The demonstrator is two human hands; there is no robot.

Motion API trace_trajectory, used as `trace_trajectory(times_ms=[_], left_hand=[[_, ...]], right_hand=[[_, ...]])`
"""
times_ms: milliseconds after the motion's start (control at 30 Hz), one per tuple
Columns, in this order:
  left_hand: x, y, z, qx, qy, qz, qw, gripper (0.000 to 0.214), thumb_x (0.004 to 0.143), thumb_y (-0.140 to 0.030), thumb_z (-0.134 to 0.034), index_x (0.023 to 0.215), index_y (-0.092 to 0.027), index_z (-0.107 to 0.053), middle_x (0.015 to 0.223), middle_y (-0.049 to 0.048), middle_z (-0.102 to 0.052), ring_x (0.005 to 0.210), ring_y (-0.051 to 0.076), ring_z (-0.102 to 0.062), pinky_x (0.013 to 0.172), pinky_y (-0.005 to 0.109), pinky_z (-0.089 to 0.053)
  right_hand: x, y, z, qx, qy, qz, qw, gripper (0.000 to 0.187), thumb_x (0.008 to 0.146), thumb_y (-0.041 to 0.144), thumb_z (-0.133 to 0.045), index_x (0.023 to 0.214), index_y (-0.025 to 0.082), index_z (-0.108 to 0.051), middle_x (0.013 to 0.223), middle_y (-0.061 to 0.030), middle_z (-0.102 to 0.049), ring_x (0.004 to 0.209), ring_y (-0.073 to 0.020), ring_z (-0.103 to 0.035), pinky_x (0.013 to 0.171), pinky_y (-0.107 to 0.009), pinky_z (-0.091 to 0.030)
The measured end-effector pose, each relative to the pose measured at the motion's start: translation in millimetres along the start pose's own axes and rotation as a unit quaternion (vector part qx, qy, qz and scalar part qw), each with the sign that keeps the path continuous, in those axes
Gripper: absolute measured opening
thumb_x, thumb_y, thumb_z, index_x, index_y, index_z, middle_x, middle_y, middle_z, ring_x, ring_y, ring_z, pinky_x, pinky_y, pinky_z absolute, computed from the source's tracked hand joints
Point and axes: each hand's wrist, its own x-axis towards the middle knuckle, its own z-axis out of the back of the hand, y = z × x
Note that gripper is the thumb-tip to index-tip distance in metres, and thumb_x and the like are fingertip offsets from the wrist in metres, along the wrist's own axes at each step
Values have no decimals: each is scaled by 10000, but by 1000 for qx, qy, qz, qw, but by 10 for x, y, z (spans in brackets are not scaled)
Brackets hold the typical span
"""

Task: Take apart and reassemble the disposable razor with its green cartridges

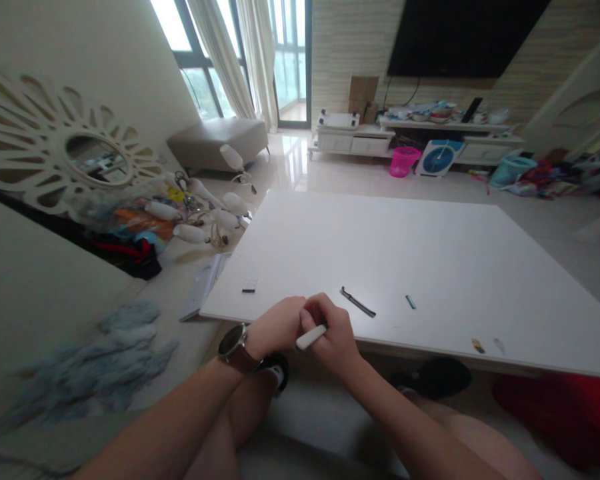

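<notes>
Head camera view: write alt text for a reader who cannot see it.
A person's right hand holds a short off-white object close to the left hand, at the near edge of a white table. A slim dark object and a small green piece lie on the table; a television hangs on the wall beyond.

The fingers of the left hand (280,323) are largely hidden by the right hand (337,337), and one end of the white handle (311,337) is covered by the latter's grip. The tabletop (405,247) is cut off by the right edge, the television (460,37) by the top, the sunburst mirror (97,158) by the left. The red cloth (560,417) is blurred. Markings on the green strip (411,302) are too small to be read.
</notes>
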Motion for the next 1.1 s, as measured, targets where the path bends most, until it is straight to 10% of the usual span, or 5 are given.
trace_trajectory(times_ms=[1100], left_hand=[[-3,-3,-5,31,8,-2,999,156,799,-107,-540,700,-142,-656,722,69,-670,652,170,-584,646,278,-434]], right_hand=[[-7,-11,-6,1,-2,4,1000,46,858,215,-565,819,205,-542,625,61,-491,569,-105,-445,555,-232,-324]])
